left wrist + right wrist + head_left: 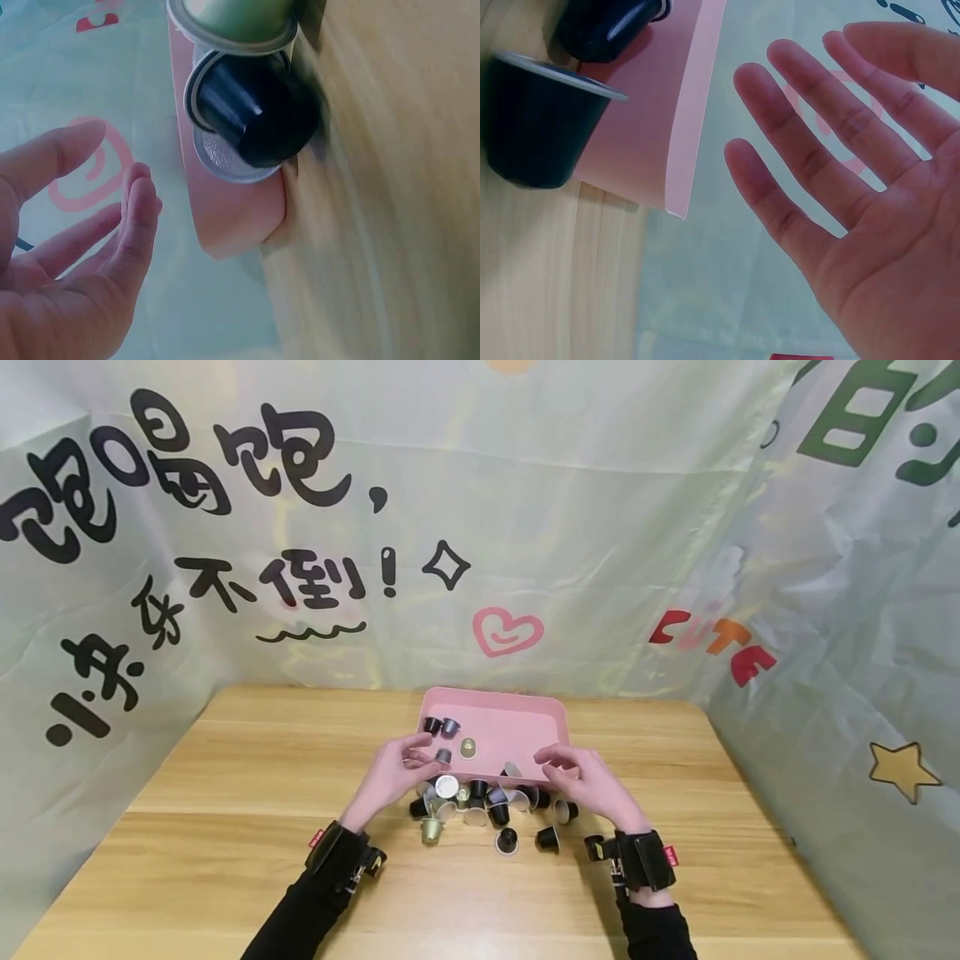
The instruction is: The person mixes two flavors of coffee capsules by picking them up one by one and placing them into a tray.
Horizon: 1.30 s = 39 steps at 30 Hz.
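Observation:
My left hand (396,772) hovers over the left front corner of the pink tray (525,714), its fingers loosely bent with nothing between them. Close by its fingertips in the head view, a grey coffee capsule (443,756) sits in the tray. At the tray's right front corner, my right hand (592,779) is empty, fingers spread in the right wrist view. A black capsule (432,725), another dark one (450,727) and a pale gold capsule (468,747) also lie in the tray. A whitish capsule (512,769) shows by its front wall.
Several capsules lie heaped on the wooden table (300,777) against the tray's front wall. Nearer me are a light green capsule (431,831), a black one (507,841) standing on its rim and a tipped black one (547,839). A printed cloth (420,635) hangs behind the table.

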Each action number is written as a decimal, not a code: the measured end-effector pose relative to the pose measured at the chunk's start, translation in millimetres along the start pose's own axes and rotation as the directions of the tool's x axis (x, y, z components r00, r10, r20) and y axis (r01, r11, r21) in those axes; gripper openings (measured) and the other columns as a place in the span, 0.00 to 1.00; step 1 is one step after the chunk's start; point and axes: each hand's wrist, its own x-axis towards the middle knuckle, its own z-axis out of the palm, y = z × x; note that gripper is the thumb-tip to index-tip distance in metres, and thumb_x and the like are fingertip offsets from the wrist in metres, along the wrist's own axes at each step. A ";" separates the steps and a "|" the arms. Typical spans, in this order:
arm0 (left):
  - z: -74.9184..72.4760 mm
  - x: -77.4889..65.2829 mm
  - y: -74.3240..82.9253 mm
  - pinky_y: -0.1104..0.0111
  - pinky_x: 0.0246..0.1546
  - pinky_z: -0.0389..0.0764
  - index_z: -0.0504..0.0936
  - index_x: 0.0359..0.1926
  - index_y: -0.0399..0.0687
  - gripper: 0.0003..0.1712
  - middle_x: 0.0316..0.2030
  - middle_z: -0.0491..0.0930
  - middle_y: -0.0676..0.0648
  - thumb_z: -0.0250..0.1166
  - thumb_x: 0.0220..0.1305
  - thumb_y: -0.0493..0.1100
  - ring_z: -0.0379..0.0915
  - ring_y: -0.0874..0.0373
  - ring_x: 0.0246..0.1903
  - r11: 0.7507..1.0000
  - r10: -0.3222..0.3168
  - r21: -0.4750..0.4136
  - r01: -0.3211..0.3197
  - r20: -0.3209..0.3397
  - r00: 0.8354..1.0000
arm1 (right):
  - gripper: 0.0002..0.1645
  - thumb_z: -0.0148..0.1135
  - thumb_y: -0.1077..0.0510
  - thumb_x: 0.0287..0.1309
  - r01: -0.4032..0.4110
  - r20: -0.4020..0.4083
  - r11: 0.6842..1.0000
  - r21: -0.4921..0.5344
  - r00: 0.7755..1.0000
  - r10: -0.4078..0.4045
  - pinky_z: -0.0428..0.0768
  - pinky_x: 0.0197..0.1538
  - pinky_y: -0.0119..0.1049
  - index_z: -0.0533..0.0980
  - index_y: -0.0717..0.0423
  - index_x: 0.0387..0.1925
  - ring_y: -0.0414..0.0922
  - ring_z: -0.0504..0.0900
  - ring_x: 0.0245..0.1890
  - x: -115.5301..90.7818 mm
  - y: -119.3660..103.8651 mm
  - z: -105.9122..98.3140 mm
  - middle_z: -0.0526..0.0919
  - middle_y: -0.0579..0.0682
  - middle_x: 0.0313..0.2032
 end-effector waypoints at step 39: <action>-19.4 -14.7 -16.7 0.36 0.72 0.59 0.74 0.66 0.41 0.26 0.66 0.75 0.37 0.64 0.69 0.43 0.65 0.38 0.70 0.992 0.010 0.126 -0.006 -0.039 0.999 | 0.05 0.70 0.61 0.58 -0.147 0.159 0.983 -0.107 0.974 0.162 0.72 0.25 0.27 0.83 0.57 0.35 0.36 0.75 0.23 -15.7 17.5 -24.1 0.84 0.49 0.23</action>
